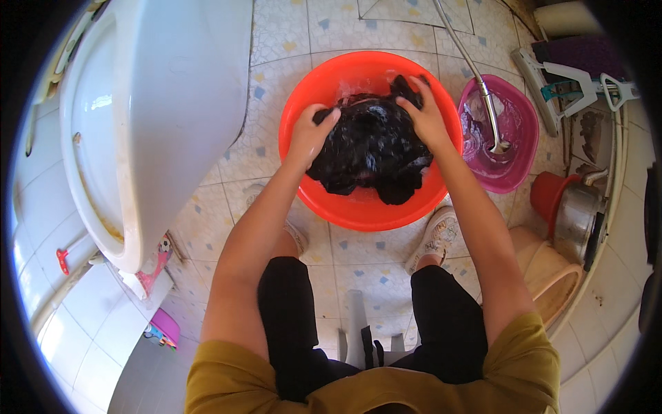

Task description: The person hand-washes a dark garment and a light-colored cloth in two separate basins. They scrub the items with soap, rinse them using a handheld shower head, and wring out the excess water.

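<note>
A wet black garment (375,139) lies bunched in a round red plastic basin (357,220) on the tiled floor between my feet. At the garment's left edge, my left hand (312,129) grips a fold between thumb and fingers. My right hand (424,115) holds a raised bit of the same cloth at its upper right, fingers curled over it. Some shiny, wet patches show on the fabric. Water shows around the cloth, and most of the basin's bottom is hidden beneath it.
To the right, a magenta basin (525,165) holds water and a running or resting metal shower head (500,147) on its hose. A white ceramic fixture (181,77) stands at left. Along the right wall are a mop (574,88), a red bucket (548,191), a metal pot (576,222) and a tan tub (543,274).
</note>
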Demonstrator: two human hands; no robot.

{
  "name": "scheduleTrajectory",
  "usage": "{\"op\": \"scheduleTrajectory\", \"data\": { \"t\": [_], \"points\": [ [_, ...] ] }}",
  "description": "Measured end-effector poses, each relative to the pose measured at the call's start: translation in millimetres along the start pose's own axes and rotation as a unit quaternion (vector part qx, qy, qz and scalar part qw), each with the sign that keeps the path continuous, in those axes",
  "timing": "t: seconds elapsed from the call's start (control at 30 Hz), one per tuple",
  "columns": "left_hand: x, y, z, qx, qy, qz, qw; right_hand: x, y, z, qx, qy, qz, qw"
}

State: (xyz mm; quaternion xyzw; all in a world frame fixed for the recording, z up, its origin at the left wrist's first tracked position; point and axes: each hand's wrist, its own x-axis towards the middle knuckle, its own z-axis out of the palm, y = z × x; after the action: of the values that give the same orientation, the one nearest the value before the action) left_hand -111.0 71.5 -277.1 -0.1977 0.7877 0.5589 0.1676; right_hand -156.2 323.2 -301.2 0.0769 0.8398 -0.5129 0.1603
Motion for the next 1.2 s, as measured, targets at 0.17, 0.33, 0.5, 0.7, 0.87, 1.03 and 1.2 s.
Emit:
{"op": "scheduleTrajectory", "data": {
  "t": [0.17,0.33,0.5,0.7,0.87,1.03,1.2],
  "points": [
    [-87.4,27.5,-8.2,0.189,-0.072,0.081,0.976,-105.1,-23.5,-29.1,-0.109,-0.003,-0.181,0.977],
    [-113.4,-1.3,28.0,0.35,-0.018,0.285,0.892,-145.2,-33.1,2.7,-0.296,-0.016,-0.212,0.931],
    [-66.3,-29.3,43.6,0.417,0.029,0.256,0.872,-81.4,-5.8,33.0,-0.342,0.006,-0.245,0.907],
    [-16.9,-27.2,35.3,0.391,-0.042,0.176,0.902,-30.2,-2.7,47.3,-0.428,-0.061,-0.171,0.885],
    [24.2,-21.2,27.4,0.336,-0.071,0.072,0.937,14.0,-8.2,55.7,-0.391,-0.014,-0.163,0.906],
    [51.0,-7.0,19.1,0.196,-0.061,-0.074,0.976,37.2,-22.4,41.9,-0.361,-0.086,0.061,0.927],
    [-6.4,-16.5,-17.8,-0.132,-0.025,-0.098,0.986,3.6,-3.6,-1.7,0.051,0.042,-0.02,0.998]
  ]
}}
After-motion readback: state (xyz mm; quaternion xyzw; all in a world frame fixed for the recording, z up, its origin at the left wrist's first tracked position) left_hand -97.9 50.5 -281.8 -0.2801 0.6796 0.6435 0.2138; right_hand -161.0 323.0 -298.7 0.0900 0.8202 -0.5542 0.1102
